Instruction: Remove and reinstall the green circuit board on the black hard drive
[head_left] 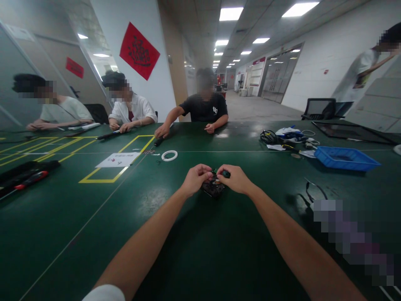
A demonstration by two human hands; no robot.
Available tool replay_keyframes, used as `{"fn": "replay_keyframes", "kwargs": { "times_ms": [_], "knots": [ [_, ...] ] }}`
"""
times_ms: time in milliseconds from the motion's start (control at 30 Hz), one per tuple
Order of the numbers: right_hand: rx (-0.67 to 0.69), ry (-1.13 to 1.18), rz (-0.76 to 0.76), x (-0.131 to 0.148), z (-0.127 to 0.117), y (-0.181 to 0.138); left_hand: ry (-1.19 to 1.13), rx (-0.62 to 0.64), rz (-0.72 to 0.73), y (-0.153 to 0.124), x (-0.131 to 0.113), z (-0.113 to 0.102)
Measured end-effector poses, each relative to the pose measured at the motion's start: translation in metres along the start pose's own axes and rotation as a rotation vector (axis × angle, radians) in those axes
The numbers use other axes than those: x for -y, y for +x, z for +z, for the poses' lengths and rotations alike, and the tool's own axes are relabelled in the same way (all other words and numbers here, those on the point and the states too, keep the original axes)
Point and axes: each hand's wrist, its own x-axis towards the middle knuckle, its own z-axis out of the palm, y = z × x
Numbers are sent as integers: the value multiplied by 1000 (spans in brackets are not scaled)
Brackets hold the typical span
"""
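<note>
Both my arms reach forward over a dark green table (pixel 94 234). My left hand (pixel 196 179) and my right hand (pixel 235 179) meet over a small dark device (pixel 213 188) with reddish parts that lies on the table. Both hands are closed in a pinch on its top edge. My right hand's fingers also touch a small dark green part (pixel 226 174) at the top of the device. The underside of the device is hidden.
A white ring (pixel 169 155) and a white paper sheet (pixel 118 159) inside yellow tape lines lie ahead left. A blue tray (pixel 346 158) and tangled cables (pixel 283 138) sit at right. A red-handled tool (pixel 29 179) lies at left. Three people sit across the table; another stands far right.
</note>
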Motion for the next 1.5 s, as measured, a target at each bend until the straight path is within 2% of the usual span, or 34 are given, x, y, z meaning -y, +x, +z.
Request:
{"fn": "replay_keyframes", "kwargs": {
  "times_ms": [167,267,433,1200,1500],
  "knots": [
    [-30,-124,155,-36,-19,-5,618,-241,79,3,35,-31],
    [33,-139,208,-52,-20,-8,772,-279,58,1,50,-47],
    [121,-185,250,-62,-11,-9,809,-269,36,0,58,-54],
    [93,-176,254,-70,0,-11,880,-227,25,1,62,-54],
    [80,-164,269,-72,-9,-9,899,-220,42,1,62,-54]
  ]
}}
